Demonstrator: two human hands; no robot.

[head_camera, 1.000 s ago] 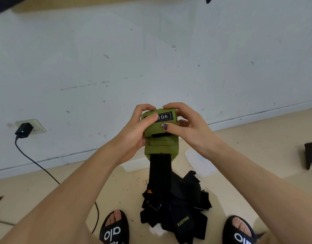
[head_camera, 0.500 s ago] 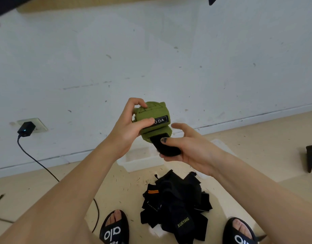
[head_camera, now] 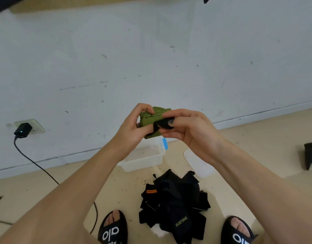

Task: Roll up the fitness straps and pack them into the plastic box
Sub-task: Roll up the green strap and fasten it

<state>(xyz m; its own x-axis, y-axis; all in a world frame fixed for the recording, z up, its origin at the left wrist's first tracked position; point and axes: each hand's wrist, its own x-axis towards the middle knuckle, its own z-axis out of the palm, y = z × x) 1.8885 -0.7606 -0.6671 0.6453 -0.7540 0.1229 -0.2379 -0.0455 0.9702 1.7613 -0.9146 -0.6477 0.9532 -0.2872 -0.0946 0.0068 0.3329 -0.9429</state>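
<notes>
The left hand (head_camera: 134, 127) curls round a rolled green strap (head_camera: 151, 120), fingers over its top and thumb pressed against its near side, holding it up in front of the white wall (head_camera: 151, 59). The right hand (head_camera: 188, 131) meets it from the other side and pinches the strap's black end tab (head_camera: 162, 125) between thumb and forefinger, laying the tab across the face of the roll. Both hands are raised well above the floor (head_camera: 257, 147), so the green roll hangs in the air directly over the far edge of the plastic box (head_camera: 146, 159). That box stands open on the floor against the wall, clear-sided with a blue clip (head_camera: 165, 143) on its right end. Its lid (head_camera: 198, 162) lies flat on the floor just to the right of it, partly hidden by the right forearm. Nearer the person, between two feet in black sandals (head_camera: 113, 229), sits a loose heap of black straps (head_camera: 176, 205), one showing an orange stripe and another a yellow printed word. To the left, a black charger (head_camera: 22, 130) is plugged into a wall socket (head_camera: 34, 124), and its cable (head_camera: 37, 164) trails down across the floor. A dark object (head_camera: 310, 154) stands at the right edge; what it is cannot be told.
</notes>
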